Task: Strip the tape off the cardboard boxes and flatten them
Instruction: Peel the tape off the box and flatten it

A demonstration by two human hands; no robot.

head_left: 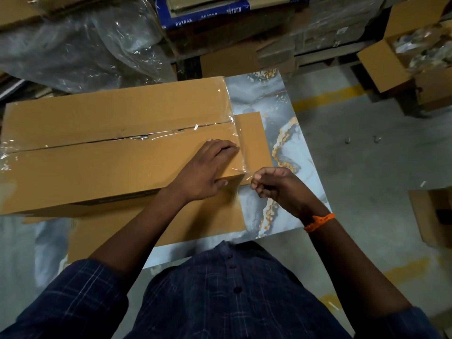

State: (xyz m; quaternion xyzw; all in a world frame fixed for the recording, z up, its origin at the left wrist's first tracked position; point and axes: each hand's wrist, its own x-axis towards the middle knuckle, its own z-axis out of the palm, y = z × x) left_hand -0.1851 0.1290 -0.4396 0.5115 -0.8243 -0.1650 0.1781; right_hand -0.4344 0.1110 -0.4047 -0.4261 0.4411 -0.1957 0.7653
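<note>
The left hand point(208, 171) lies flat on top of the cardboard box point(110, 118), near the box's right end, with its fingers straight and pressing down. The right hand point(274, 184) is curled just beside that end, and its fingertips pinch a loose bit of clear tape point(241, 152). The tape runs up the box's right end and along the slit in the middle of the top. The box is closed and lies over the left side of the marble-look surface point(276, 106), reaching toward its far edge. A flat cardboard sheet point(195, 216) lies under the box, near the front edge. An orange band point(319, 221) is on the right wrist.
</note>
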